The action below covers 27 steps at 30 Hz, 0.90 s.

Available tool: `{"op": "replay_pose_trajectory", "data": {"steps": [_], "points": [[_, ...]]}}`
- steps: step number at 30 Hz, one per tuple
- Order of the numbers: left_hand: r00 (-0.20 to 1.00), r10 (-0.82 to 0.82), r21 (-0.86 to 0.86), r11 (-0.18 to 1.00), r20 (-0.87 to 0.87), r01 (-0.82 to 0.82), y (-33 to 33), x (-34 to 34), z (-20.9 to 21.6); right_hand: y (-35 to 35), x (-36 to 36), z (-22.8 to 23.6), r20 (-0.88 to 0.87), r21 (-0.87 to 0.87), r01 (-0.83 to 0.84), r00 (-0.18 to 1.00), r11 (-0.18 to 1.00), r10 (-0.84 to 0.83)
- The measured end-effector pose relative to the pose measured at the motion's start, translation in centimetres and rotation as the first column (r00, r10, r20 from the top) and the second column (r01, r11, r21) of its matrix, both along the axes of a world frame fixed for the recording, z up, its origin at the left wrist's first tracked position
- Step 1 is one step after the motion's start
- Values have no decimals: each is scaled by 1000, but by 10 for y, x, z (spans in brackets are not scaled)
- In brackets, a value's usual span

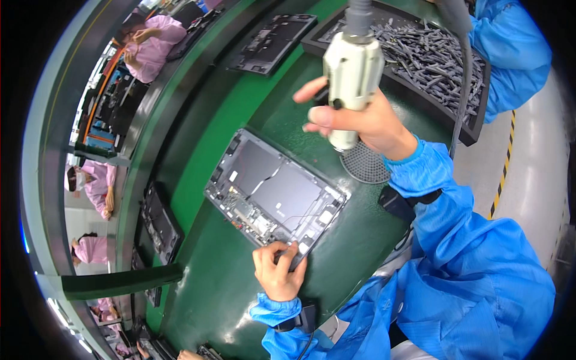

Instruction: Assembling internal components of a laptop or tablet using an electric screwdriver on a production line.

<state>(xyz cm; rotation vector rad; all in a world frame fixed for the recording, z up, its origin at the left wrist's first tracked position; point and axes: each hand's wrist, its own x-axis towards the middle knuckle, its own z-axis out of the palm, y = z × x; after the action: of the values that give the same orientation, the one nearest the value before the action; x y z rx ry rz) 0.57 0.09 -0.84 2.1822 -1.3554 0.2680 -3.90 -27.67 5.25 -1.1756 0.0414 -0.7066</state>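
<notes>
An opened laptop chassis (282, 180) lies on the green bench, with its circuit board, cables and a large flat grey panel exposed. My left hand (279, 271) is closed at its near corner, fingertips and thumb pressed on the edge. Dark material shows between those fingers; whether it is a separate part I cannot tell. Above the chassis's far right side, my right hand (366, 123) holds a white electric screwdriver (354, 75) that hangs from a grey fitting at the top. The screwdriver's tip points down, apart from the chassis. My right index finger sticks out to the left.
A black tray (414, 84) full of dark strip-shaped parts stands at the far right. A round mesh pad (366, 163) lies under my right hand. More laptop chassis (273, 45) sit along the green line at left. A blue-sleeved person (510, 57) is beyond the tray; pink-clad people are farther left.
</notes>
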Motion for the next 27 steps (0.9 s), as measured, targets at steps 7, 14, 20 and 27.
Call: {"op": "replay_pose_trajectory", "data": {"steps": [7, 14, 20, 27], "points": [[1000, -10, 41, 999, -12, 10, -4, -3, 1, -19, -22, -30, -65, 59, 140, 989, 988, -136], [1000, 9, 62, 998, 13, -9, -3, -5, -1, -10, -22, -21, -45, 138, 83, 996, 987, -78], [1000, 14, 61, 998, 16, -15, -4, -6, 1, 3, -17, -24, -90, 9, 78, 993, 997, -77], [1000, 11, 49, 999, 8, -11, -7, -6, 0, 3, -14, -28, -60, -21, 109, 992, 994, -111]]}}
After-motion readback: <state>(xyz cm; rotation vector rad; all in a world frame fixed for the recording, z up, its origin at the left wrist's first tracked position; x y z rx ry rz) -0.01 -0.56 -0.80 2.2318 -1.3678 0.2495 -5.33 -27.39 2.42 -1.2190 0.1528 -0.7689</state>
